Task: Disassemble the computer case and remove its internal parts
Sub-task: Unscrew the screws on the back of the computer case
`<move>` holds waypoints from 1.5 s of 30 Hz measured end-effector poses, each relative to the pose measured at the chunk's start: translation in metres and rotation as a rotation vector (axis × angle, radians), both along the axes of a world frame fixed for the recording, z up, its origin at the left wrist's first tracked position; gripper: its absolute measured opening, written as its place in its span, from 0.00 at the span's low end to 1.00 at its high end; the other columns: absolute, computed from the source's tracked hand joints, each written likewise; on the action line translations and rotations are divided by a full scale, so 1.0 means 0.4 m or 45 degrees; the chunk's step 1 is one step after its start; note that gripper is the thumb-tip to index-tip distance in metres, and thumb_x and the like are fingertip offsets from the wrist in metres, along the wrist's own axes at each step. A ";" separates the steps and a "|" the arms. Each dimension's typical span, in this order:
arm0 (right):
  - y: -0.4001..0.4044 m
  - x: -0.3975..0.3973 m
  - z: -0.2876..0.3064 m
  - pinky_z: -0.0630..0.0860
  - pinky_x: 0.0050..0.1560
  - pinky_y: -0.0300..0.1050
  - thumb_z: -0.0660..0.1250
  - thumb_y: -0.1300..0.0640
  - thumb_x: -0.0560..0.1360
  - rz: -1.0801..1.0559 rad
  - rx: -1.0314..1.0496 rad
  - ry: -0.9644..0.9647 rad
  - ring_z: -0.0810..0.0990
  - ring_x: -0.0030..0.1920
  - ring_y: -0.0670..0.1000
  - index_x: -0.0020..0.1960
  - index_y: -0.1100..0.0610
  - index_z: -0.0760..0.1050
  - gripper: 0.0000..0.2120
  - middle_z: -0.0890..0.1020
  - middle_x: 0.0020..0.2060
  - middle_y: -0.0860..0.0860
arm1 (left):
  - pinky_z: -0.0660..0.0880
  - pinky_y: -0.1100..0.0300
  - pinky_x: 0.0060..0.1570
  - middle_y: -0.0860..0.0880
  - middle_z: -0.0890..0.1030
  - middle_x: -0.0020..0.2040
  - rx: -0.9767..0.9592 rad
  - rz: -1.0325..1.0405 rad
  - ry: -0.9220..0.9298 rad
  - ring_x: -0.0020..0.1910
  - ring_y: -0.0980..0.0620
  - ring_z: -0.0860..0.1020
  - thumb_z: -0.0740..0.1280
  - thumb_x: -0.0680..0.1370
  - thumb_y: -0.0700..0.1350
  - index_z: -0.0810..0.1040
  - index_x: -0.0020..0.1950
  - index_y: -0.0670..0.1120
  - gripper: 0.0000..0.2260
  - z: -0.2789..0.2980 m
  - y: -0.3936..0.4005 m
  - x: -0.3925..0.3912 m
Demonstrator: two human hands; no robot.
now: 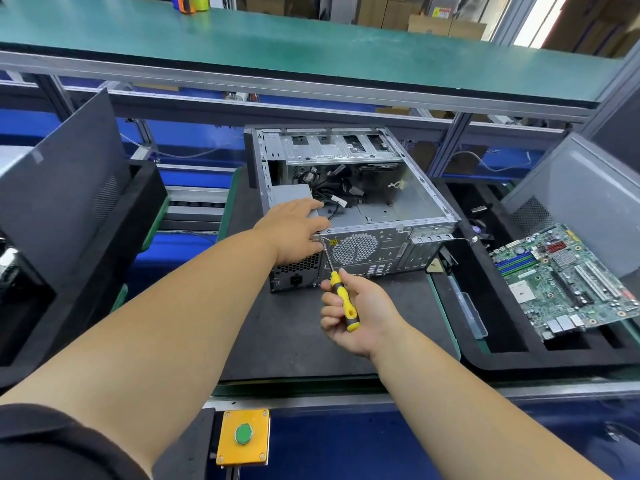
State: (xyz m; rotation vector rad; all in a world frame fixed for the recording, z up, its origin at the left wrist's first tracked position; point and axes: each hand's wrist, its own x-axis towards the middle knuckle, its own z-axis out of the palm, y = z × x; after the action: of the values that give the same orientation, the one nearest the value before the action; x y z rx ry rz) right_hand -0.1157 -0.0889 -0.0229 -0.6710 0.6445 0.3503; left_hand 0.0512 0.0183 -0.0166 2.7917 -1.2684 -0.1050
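Observation:
An open grey computer case (pixel 408 199) lies on its side on a dark mat (pixel 294 327), its rear panel facing me. Loose black cables (pixel 341 195) lie inside it. The power supply (pixel 294 271) sits in the case's near left corner. My left hand (pixel 298 230) rests flat on top of the power supply at the case's rear edge. My right hand (pixel 356 313) grips a yellow and black screwdriver (pixel 341 296). Its tip touches the rear panel near the top left corner, beside the round fan grille (pixel 353 249).
A green motherboard (pixel 568 278) lies in a black foam tray (pixel 485 355) at the right, with a grey side panel (pixel 588 188) leaning behind it. A dark panel (pixel 65 188) stands in a tray at the left. A yellow box with a green button (pixel 243 434) sits at the bench's front edge.

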 end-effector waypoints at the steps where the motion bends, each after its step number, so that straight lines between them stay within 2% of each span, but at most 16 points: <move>1: 0.003 0.001 0.003 0.60 0.21 0.37 0.58 0.48 0.82 -0.002 0.030 -0.008 0.61 0.20 0.45 0.41 0.59 0.72 0.17 0.66 0.26 0.49 | 0.54 0.49 0.73 0.50 0.53 0.79 0.005 0.001 -0.003 0.76 0.46 0.55 0.61 0.79 0.59 0.68 0.70 0.56 0.20 -0.001 0.000 0.000; 6: 0.012 0.006 0.012 0.56 0.18 0.36 0.57 0.48 0.83 0.000 -0.124 -0.024 0.58 0.18 0.45 0.41 0.58 0.70 0.17 0.64 0.23 0.49 | 0.54 0.49 0.73 0.50 0.53 0.79 0.004 0.000 -0.018 0.76 0.46 0.55 0.61 0.80 0.58 0.69 0.69 0.56 0.19 -0.008 -0.002 0.003; 11: 0.030 0.020 0.004 0.57 0.25 0.39 0.55 0.47 0.84 0.129 -0.843 0.032 0.59 0.21 0.47 0.43 0.57 0.70 0.17 0.66 0.23 0.49 | 0.55 0.47 0.74 0.50 0.53 0.79 -0.003 0.010 -0.020 0.76 0.45 0.54 0.61 0.79 0.58 0.69 0.68 0.57 0.18 -0.017 -0.004 0.007; 15: 0.027 0.022 0.003 0.63 0.34 0.45 0.55 0.48 0.83 0.370 -1.689 -0.066 0.70 0.35 0.54 0.44 0.58 0.70 0.16 0.73 0.34 0.52 | 0.56 0.46 0.73 0.50 0.54 0.79 -0.013 0.011 -0.020 0.76 0.45 0.55 0.61 0.79 0.58 0.69 0.67 0.57 0.17 -0.020 -0.003 0.008; 18: 0.024 0.019 0.006 0.60 0.31 0.47 0.54 0.48 0.84 0.485 -2.048 -0.064 0.71 0.38 0.54 0.40 0.55 0.63 0.16 0.73 0.36 0.50 | 0.56 0.46 0.73 0.50 0.54 0.79 -0.014 0.004 -0.030 0.76 0.45 0.55 0.61 0.79 0.58 0.70 0.67 0.56 0.17 -0.021 -0.004 0.007; 23: 0.038 0.026 0.006 0.57 0.29 0.43 0.58 0.54 0.83 0.651 -2.508 0.034 0.80 0.54 0.55 0.56 0.55 0.69 0.06 0.81 0.55 0.51 | 0.55 0.47 0.72 0.49 0.54 0.79 -0.015 -0.005 -0.057 0.76 0.45 0.55 0.61 0.80 0.58 0.70 0.67 0.55 0.17 -0.020 -0.003 0.007; 25: 0.033 0.031 0.008 0.62 0.34 0.44 0.57 0.51 0.83 0.642 -2.414 0.012 0.79 0.52 0.57 0.56 0.56 0.70 0.09 0.81 0.52 0.53 | 0.55 0.47 0.72 0.49 0.54 0.79 -0.016 -0.007 -0.057 0.76 0.45 0.55 0.61 0.80 0.58 0.70 0.67 0.55 0.17 -0.020 -0.003 0.007; 26: 0.027 0.034 0.013 0.64 0.36 0.45 0.56 0.49 0.83 0.603 -2.234 0.008 0.79 0.46 0.57 0.54 0.57 0.71 0.12 0.81 0.48 0.54 | 0.55 0.47 0.72 0.49 0.54 0.79 -0.018 -0.005 -0.055 0.76 0.45 0.55 0.61 0.80 0.58 0.70 0.67 0.55 0.17 -0.021 -0.003 0.007; 29: -0.004 0.038 0.022 0.66 0.28 0.39 0.56 0.47 0.82 0.268 -1.052 0.128 0.69 0.24 0.50 0.49 0.63 0.76 0.20 0.79 0.32 0.55 | 0.55 0.48 0.72 0.49 0.54 0.79 -0.017 -0.005 -0.049 0.76 0.45 0.55 0.61 0.80 0.58 0.70 0.67 0.55 0.17 -0.020 -0.003 0.005; 30: -0.014 0.032 0.025 0.65 0.26 0.38 0.56 0.48 0.81 0.199 -0.718 0.150 0.68 0.22 0.48 0.47 0.64 0.79 0.22 0.79 0.31 0.55 | 0.55 0.48 0.72 0.50 0.54 0.79 -0.012 -0.003 -0.046 0.76 0.45 0.55 0.61 0.80 0.58 0.69 0.67 0.56 0.17 -0.018 -0.002 0.004; 32: -0.025 0.021 0.024 0.67 0.28 0.39 0.55 0.50 0.81 0.146 -0.372 0.124 0.69 0.23 0.47 0.42 0.66 0.81 0.24 0.80 0.33 0.57 | 0.56 0.49 0.72 0.50 0.55 0.79 -0.027 0.003 -0.030 0.76 0.46 0.56 0.63 0.79 0.57 0.69 0.69 0.56 0.18 -0.012 0.001 -0.003; 34: -0.025 0.015 0.019 0.69 0.29 0.38 0.56 0.51 0.82 0.133 -0.282 0.087 0.71 0.24 0.47 0.39 0.65 0.79 0.24 0.80 0.34 0.58 | 0.60 0.51 0.70 0.52 0.59 0.78 -0.227 0.029 0.047 0.74 0.48 0.61 0.68 0.76 0.52 0.68 0.70 0.57 0.22 -0.005 0.013 -0.021; 36: -0.017 0.010 0.018 0.70 0.28 0.37 0.57 0.50 0.83 0.128 -0.271 0.073 0.71 0.24 0.47 0.39 0.61 0.77 0.21 0.80 0.33 0.55 | 0.64 0.58 0.66 0.54 0.67 0.72 -0.657 0.093 0.154 0.70 0.51 0.67 0.69 0.72 0.45 0.69 0.69 0.55 0.25 0.004 0.032 -0.058; 39: -0.008 0.004 0.009 0.69 0.24 0.36 0.57 0.48 0.83 0.114 -0.295 0.070 0.71 0.23 0.47 0.41 0.58 0.75 0.19 0.81 0.32 0.53 | 0.71 0.61 0.53 0.56 0.74 0.57 -1.150 0.261 0.097 0.55 0.55 0.73 0.65 0.71 0.41 0.73 0.59 0.53 0.17 -0.004 0.054 -0.140; 42: -0.003 0.002 0.002 0.67 0.22 0.36 0.58 0.49 0.83 0.059 -0.307 0.050 0.68 0.21 0.46 0.42 0.58 0.75 0.17 0.81 0.32 0.52 | 0.74 0.61 0.41 0.55 0.79 0.43 -1.363 0.575 0.352 0.41 0.57 0.76 0.64 0.75 0.46 0.75 0.46 0.55 0.04 -0.033 0.046 -0.213; 45: 0.007 0.002 0.000 0.65 0.20 0.36 0.59 0.50 0.83 0.021 -0.365 0.038 0.65 0.20 0.45 0.43 0.59 0.74 0.16 0.78 0.30 0.52 | 0.75 0.58 0.38 0.53 0.83 0.38 -1.377 0.894 0.778 0.35 0.56 0.80 0.65 0.78 0.48 0.78 0.41 0.51 0.07 -0.061 0.015 -0.236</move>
State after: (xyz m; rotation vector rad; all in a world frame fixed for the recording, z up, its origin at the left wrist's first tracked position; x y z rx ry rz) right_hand -0.1147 -0.0860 -0.0231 -0.9466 0.7253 0.2857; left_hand -0.0431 0.0242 -0.0411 1.8336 -0.0603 -0.1475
